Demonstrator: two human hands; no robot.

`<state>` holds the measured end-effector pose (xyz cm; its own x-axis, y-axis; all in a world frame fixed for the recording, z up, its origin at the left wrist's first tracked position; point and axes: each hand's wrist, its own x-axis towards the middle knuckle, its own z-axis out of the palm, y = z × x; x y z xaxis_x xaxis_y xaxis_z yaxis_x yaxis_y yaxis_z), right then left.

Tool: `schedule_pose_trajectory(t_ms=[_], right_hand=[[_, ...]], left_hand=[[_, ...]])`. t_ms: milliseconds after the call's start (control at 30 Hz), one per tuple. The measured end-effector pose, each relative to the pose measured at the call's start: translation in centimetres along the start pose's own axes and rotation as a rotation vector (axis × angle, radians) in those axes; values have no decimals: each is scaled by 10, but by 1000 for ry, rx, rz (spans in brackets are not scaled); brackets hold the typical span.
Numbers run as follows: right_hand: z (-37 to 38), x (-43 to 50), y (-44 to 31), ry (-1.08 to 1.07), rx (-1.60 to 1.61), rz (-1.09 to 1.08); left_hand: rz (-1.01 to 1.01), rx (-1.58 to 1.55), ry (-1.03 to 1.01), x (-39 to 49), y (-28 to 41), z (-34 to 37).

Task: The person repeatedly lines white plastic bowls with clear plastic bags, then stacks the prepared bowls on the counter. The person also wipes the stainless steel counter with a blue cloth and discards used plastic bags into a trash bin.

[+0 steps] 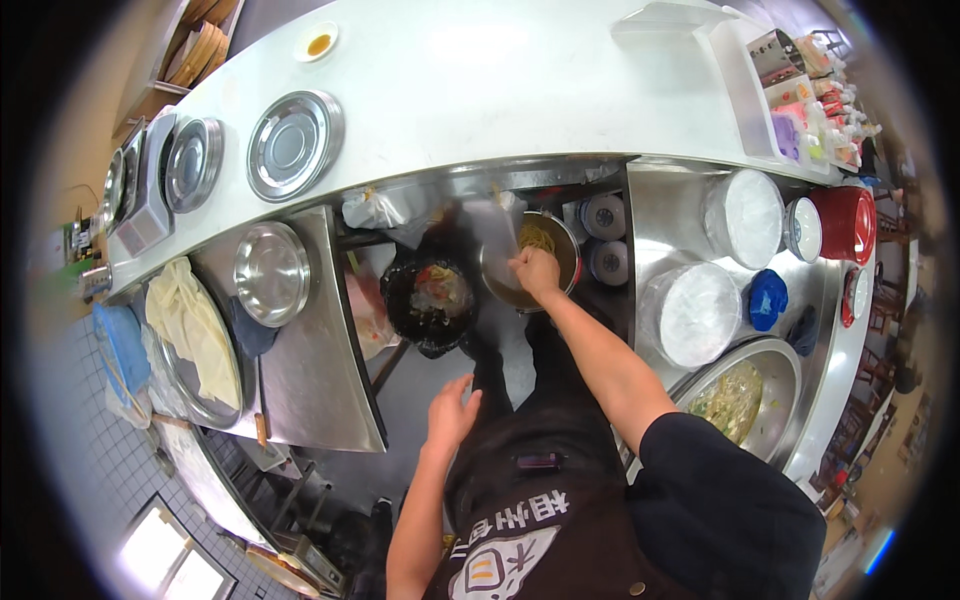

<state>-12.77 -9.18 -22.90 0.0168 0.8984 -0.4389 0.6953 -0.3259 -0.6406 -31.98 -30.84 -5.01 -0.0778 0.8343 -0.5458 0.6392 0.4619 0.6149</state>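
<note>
My right hand (pixel 537 273) is curled, knuckles up, over a round metal pot (pixel 571 238) under the counter. Just beyond the fingers a bundle of yellowish strands (pixel 537 235) shows in the pot. A blurred pale grey sheet-like shape (pixel 491 225) lies to the left of the fingers; whether I hold it is unclear. My left hand (pixel 452 409) hovers near my thigh, fingers apart, with nothing in it. Ahead of it stands a bin lined with a black plastic bag (pixel 397 322), with mixed food scraps (pixel 436 289) inside.
Stacked bowls (pixel 604 217) stand right of the pot. Metal plates (pixel 291 146) sit on the white counter (pixel 480 97). On the left steel table (pixel 319 375) are a metal dish (pixel 271 274) and a cream cloth (pixel 196 330). A large metal basin (pixel 784 397) holds food at right.
</note>
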Motion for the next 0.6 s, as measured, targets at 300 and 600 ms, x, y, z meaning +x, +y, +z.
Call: schedule_pose_trajectory(t_ms=[300,600], right_hand=[[1,-78,14,-617,-29,53],[-74,-154,-83,-634,386,-25]], left_hand=[[-273,-100,-192,19,-17,25],[-308,-1026,172,39,28,4]])
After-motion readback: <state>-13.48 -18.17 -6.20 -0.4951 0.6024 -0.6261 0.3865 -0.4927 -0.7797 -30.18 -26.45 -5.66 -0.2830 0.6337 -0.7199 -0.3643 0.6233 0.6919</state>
